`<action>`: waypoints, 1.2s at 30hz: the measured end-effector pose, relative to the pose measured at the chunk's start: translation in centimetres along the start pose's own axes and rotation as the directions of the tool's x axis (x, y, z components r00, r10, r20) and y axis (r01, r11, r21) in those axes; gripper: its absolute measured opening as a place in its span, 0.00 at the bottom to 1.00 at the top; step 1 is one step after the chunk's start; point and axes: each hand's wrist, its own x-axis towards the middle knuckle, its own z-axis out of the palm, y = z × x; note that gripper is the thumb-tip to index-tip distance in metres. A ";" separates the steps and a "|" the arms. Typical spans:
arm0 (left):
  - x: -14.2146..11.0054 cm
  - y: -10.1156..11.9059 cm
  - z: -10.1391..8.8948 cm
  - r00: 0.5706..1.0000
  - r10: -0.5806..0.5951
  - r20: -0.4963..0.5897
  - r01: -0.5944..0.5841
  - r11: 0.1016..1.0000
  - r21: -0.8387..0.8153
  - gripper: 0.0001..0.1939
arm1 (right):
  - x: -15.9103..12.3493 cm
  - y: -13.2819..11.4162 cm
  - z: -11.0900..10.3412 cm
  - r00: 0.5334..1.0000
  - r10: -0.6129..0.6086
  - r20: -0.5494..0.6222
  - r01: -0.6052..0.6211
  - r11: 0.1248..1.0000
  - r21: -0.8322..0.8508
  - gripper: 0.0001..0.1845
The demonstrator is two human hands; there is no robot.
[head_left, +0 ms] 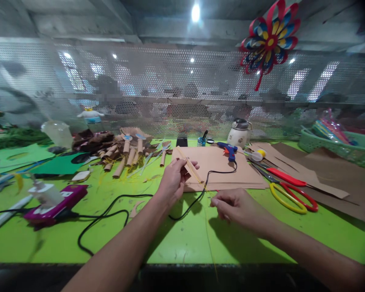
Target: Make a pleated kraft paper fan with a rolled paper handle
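The left hand (174,178), at the centre of the frame, pinches a narrow tan paper strip (194,172) between thumb and fingers. The strip's long axis slants from upper left down to lower right, so its lower end points toward the right hand (239,209). That end is the part nearest to the right hand; the upper end lies on the far side of the left hand's grip.

The right hand sits right of centre and lower in the picture, apart from the strip, its fingers curled inward and the thumb close to the forefinger. Whether it pinches anything is too small to tell. Near the strip's lower end, a thin yellow thread (209,235) runs down toward the bottom edge, passing just left of the right fingertips.

Behind the strip, a stack of tan sheets (249,175) lies on the green counter (182,247), with a blue glue gun (230,151) on it. Red-and-yellow-handled scissors (287,198) lie at the right of the frame.
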 end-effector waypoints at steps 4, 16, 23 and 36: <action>0.0 0.1 0.1 1.000 -0.008 0.001 0.007 1.000 0.022 0.03 | -0.2 -0.5 -0.9 0.996 -0.087 -0.033 0.081 0.985 -0.151 0.13; -1.3 0.2 0.6 0.989 -0.001 0.151 -0.020 0.990 0.140 0.07 | 4.9 -1.6 -0.2 0.993 -0.116 -0.021 0.118 0.984 0.132 0.21; -1.4 0.4 0.6 0.986 -0.033 0.160 0.015 0.993 0.114 0.08 | 5.5 -0.7 1.1 0.999 -0.040 0.005 0.034 0.898 0.439 0.20; -1.6 0.0 0.6 0.971 -0.115 0.208 0.091 0.989 0.120 0.12 | 5.3 0.4 1.6 0.997 0.065 -0.032 -0.038 0.849 0.526 0.22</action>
